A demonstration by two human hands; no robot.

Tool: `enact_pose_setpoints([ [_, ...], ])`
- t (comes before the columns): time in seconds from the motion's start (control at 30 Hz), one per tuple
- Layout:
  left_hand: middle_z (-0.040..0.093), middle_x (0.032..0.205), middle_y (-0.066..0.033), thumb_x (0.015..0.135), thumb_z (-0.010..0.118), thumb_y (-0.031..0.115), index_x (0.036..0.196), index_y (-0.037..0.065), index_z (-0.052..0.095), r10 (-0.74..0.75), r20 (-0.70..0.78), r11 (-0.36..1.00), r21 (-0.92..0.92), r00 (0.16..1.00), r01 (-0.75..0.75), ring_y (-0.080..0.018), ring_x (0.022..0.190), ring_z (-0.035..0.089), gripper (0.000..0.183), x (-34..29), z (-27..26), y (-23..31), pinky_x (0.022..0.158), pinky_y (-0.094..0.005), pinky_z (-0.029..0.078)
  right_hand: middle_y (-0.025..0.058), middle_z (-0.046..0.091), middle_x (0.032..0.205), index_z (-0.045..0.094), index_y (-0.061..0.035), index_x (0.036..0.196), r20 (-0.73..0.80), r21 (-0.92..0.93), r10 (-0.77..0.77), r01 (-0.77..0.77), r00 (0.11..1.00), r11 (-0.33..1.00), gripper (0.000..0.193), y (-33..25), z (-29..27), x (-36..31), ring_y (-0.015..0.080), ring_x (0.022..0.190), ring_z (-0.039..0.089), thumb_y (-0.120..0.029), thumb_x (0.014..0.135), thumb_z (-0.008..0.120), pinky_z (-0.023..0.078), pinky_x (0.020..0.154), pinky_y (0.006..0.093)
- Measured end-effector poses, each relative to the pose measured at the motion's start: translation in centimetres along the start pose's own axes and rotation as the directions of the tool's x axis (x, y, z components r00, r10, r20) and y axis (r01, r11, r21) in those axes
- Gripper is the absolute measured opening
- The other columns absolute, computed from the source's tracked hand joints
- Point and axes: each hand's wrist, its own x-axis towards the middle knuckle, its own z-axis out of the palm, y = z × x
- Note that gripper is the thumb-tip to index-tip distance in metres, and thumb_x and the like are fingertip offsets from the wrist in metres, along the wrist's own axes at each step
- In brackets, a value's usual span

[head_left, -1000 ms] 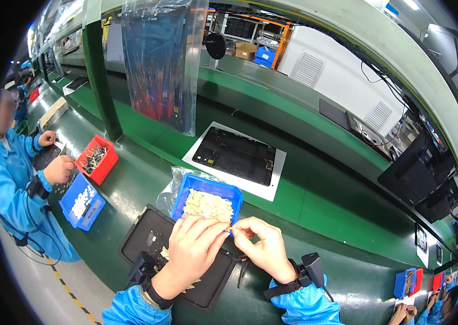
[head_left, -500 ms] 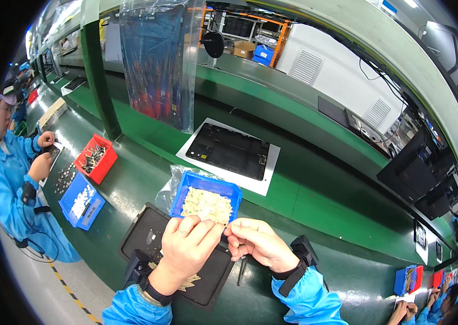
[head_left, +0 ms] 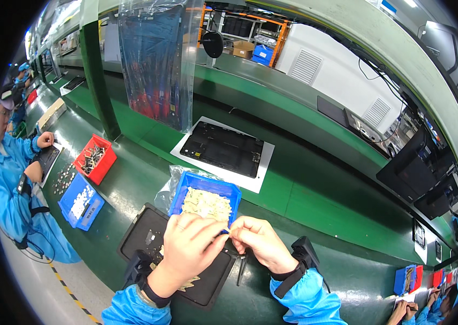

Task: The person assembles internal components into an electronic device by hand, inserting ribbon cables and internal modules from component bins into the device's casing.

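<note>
My left hand (head_left: 190,246) and my right hand (head_left: 261,244) meet fingertip to fingertip just in front of a blue bin (head_left: 236,190). Both are closed in a pinch. A tiny pale yellow piece (head_left: 228,232) shows at the right fingertips; the fingers cover most of it. Whatever the left fingers pinch is hidden. Many flat pale yellow pieces (head_left: 206,203) fill the bin. Under my left hand lies a black tray (head_left: 141,232) with small loose bits and more pale yellow strips (head_left: 190,283). A thin black tool (head_left: 242,270) lies beside the tray, below my right hand.
A black device panel (head_left: 222,149) rests on a white sheet behind the bin. Clear plastic bags hang above (head_left: 156,65). To the left are a red bin (head_left: 99,162) of small parts, a blue bin (head_left: 89,211) of white pieces and a co-worker in blue (head_left: 15,184).
My left fingers have straightened somewhat, and my right fingers have drawn closer together. The black panel on its sheet appears slightly farther left. The co-worker's nearer hand has lowered.
</note>
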Motion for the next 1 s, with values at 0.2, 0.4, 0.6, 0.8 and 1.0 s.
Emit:
enact_pose_setpoints([
  [0.2,0.067,0.083,-0.0098,0.074,0.071,-0.003,0.096,0.001,0.07,-0.118,-0.17,0.993,-0.015,0.978,0.117,-0.0246,0.075,0.059,0.022,0.2,-1.8,-1.8,0.069,-0.0326,0.047,-0.002,0.058,0.068,0.063,-0.0008,0.087,-0.139,-0.717,-0.367,0.163,0.92,0.678,0.016,1.4,-0.7,1.7,0.0087,0.062,0.055,-0.017,0.088,0.063,0.046,0.058,0.0256],
  [0.4,0.067,0.082,-0.0096,0.076,0.071,0.001,0.107,0.002,0.068,-0.23,0.152,0.966,-0.086,0.961,0.245,-0.024,0.074,0.06,0.031,-1.0,-3.1,-0.8,0.067,-0.0326,0.048,0.0024,0.063,0.073,0.067,-0.0021,0.092,-0.177,-0.848,-0.519,0.138,0.836,0.512,0.013,-0.5,1.0,-0.9,0.0064,0.062,0.055,-0.014,0.088,0.066,0.045,0.056,0.0237],
  [0.6,0.066,0.076,-0.0093,0.082,0.069,0.007,0.12,0.002,0.052,-0.204,0.648,0.776,-0.35,0.734,0.525,-0.0228,0.07,0.064,0.042,-2.4,-0.7,1.1,0.066,-0.0334,0.05,0.0004,0.057,0.07,0.067,-0.0024,0.096,-0.158,-0.57,-0.282,0.146,0.946,0.809,0.019,2.8,0.1,-7.1,0.0049,0.056,0.048,-0.019,0.087,0.07,0.04,0.051,0.023],
  [0.8,0.068,0.079,-0.01,0.084,0.067,0.01,0.116,0.003,0.048,-0.129,0.753,0.785,-0.321,0.646,0.53,-0.0258,0.073,0.066,0.038,-3.2,0.0,0.9,0.066,-0.035,0.05,-0.0023,0.057,0.078,0.065,-0.0012,0.095,-0.097,-0.579,-0.104,0.029,0.99,0.815,0.013,5.4,-0.2,-7.6,0.0022,0.065,0.05,-0.011,0.088,0.068,0.04,0.055,0.0194],
  [1.0,0.067,0.09,-0.0075,0.081,0.069,0.005,0.12,0.002,0.047,-0.29,0.67,0.697,-0.341,0.683,0.631,-0.0169,0.068,0.061,0.045,-3.5,0.2,1.3,0.062,-0.0298,0.048,-0.0052,0.055,0.069,0.063,-0.0022,0.086,-0.24,-0.175,-0.094,0.052,0.966,0.983,0.009,6.4,-0.1,-7.6,0.0016,0.059,0.046,-0.01,0.085,0.067,0.035,0.051,0.02],
])
